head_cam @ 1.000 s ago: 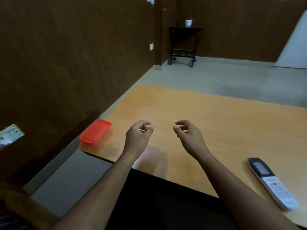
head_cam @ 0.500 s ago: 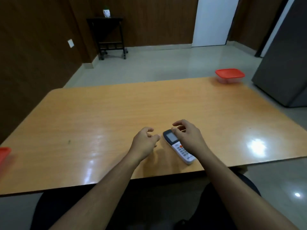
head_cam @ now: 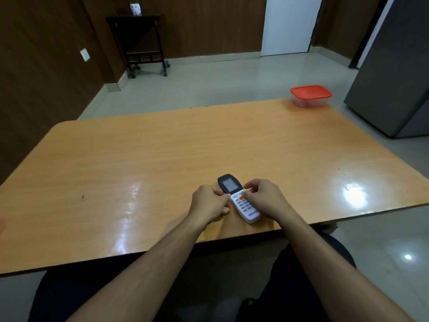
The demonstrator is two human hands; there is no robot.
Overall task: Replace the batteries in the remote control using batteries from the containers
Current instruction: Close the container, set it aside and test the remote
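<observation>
— Where do we stand with the remote control [head_cam: 239,199]?

— It lies face up on the tabletop [head_cam: 162,159], near the edge closest to us, keypad and screen showing. Our left hand [head_cam: 207,204] is curled against its left side, and our right hand [head_cam: 263,198] covers its right side, fingers [head_cam: 249,190] bent down onto the upper buttons. Both hands are touching it, but we cannot tell whether either has truly clamped on or only rests there.

— What could go wrong from here?

— The battery door is presumably on the back, which faces the tabletop, so we have to turn it over. The surface looks glossy; if we pinch only the edges, the body may skid away or slip as we flip it. Pressing on the keypad could also fire a button. And the red-lidded container [head_cam: 311,96] sits well apart at the far right corner, so a one-handed reach would leave the remote loosely held.

— Which way does it point?

— Its long axis runs away from us, tilted slightly left. The dark screen end points to the far side; the white end with the printed brand points back towards us and a little right.
</observation>
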